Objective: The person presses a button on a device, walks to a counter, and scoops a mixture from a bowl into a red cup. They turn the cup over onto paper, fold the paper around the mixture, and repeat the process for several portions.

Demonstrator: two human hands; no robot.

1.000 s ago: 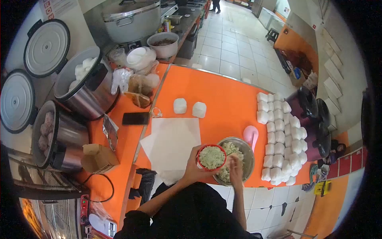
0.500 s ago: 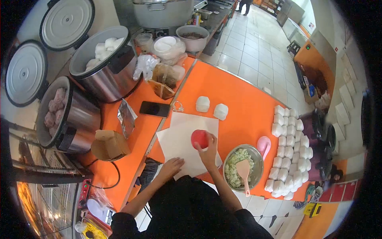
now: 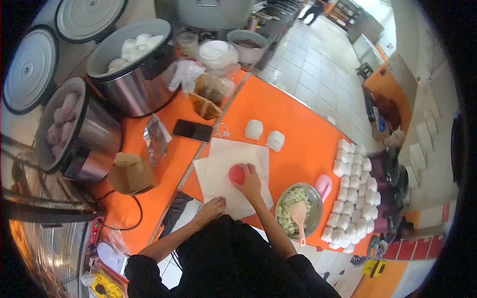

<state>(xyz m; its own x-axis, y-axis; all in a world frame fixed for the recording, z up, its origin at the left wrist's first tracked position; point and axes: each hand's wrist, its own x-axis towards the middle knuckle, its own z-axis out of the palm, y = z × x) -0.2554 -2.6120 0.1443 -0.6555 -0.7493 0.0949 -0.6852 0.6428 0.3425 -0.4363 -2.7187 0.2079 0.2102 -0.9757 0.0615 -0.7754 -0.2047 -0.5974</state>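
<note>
My right hand (image 3: 250, 183) is wrapped round the side of a round red object (image 3: 237, 174) over the white paper sheets (image 3: 223, 159). My left hand (image 3: 212, 208) lies flat at the lower left edge of the sheets, holding nothing. To the right of my right hand stands a metal bowl (image 3: 318, 218) of chopped pale green food with a pink spatula (image 3: 298, 216) in it. Two white wrapped pieces, one (image 3: 254, 129) left of the other (image 3: 275, 141), sit beyond the sheets on the orange table (image 3: 298, 164).
Many white pieces (image 3: 354, 191) are stacked at the right, near a pink scoop (image 3: 324, 185). A phone (image 3: 193, 130), foil (image 3: 156, 139) and cardboard box (image 3: 131, 174) lie left. Two large pots (image 3: 134, 92) stand beyond. A person (image 3: 314, 11) is far off.
My right hand and the red object have moved slightly left over the paper. The camera view has shifted and tilted a little. My left hand stays at the paper's edge.
</note>
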